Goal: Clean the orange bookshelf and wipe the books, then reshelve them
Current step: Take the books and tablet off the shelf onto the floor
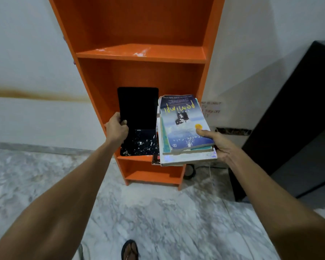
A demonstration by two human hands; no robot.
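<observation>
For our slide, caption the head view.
Left hand holds black book at orange bookshelf; right hand holds book stack.

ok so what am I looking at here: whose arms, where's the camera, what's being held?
There is no machine here: these are a person's two bare arms. The single picture comes from a wide-angle camera worn on their head. It looks forward and down, so the arms reach in from the bottom corners. The left hand grips the left edge of a black-covered book standing upright in the orange bookshelf; the book's lower part is speckled white. The right hand holds a stack of books in front of the shelf, with the thumb on the blue top cover. Below are a marble floor and a sandalled foot.
</observation>
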